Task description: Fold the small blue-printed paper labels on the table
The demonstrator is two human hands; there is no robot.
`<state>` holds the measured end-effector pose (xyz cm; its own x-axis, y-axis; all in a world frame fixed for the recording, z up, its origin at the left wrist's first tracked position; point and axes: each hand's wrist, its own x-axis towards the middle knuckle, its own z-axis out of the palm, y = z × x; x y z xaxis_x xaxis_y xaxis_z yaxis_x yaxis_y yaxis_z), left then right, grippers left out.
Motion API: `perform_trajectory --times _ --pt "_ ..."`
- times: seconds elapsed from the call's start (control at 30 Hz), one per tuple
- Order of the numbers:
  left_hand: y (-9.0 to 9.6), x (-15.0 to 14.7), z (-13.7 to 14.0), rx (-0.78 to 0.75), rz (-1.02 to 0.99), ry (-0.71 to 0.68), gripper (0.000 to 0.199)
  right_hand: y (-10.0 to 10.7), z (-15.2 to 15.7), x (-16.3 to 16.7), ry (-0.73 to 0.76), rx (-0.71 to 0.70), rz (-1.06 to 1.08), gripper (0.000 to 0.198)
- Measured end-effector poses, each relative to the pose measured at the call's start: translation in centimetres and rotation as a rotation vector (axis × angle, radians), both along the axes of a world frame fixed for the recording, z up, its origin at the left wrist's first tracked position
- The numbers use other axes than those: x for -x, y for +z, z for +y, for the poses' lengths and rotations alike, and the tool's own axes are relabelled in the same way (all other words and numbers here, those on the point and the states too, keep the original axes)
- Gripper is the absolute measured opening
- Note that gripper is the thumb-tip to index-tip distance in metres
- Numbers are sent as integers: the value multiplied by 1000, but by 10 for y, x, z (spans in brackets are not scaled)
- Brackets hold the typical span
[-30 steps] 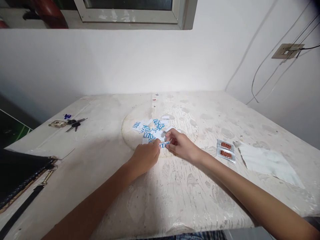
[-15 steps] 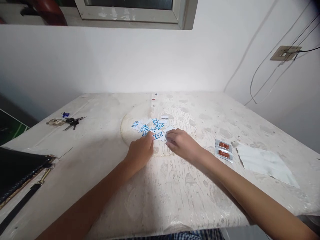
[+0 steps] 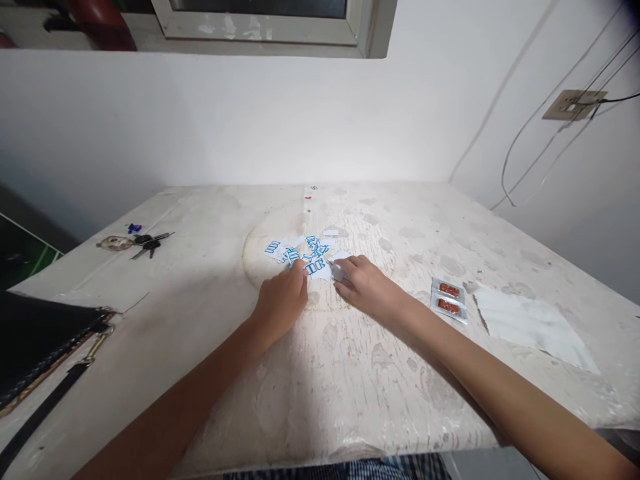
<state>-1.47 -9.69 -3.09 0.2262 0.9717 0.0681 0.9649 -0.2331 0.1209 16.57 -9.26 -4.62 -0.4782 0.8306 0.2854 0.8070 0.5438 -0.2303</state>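
Note:
Small white paper pieces (image 3: 273, 249) with blue printed letters lie in a loose heap at the middle of the table. My left hand (image 3: 283, 293) is closed, thumb and finger pinching the near left edge of a lettered paper piece (image 3: 315, 268). Close to that piece's right side, my right hand (image 3: 365, 283) is closed too. A small whitish-grey thing (image 3: 339, 272) shows at its fingertips; its kind is too small to make out. My fingers hide part of the heap.
Keys (image 3: 145, 244) and a black pouch (image 3: 50, 347) with a strap are on the left. To the right lie a blister pack (image 3: 449, 299) with red-brown contents and a white cloth (image 3: 533, 327). The wall (image 3: 300, 120) bounds the table's (image 3: 350, 387) far side.
The lettered piece between my hands has turned slightly. My right fingers have shifted a little, and more of the whitish-grey thing shows. The whole view has moved slightly.

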Motion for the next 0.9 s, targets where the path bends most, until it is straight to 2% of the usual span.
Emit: perform_trajectory --times 0.2,0.4,0.6,0.9 --pt "1 -1 -1 12 2 14 29 14 -4 -6 48 148 -1 41" --pt "-1 -1 -1 -8 -18 3 30 20 -12 -3 146 115 -88 55" --pt "0 0 -2 -33 -25 9 30 17 -20 8 173 48 -178 48" --pt "0 1 -2 -62 -20 9 30 16 -23 9 159 120 -110 51"
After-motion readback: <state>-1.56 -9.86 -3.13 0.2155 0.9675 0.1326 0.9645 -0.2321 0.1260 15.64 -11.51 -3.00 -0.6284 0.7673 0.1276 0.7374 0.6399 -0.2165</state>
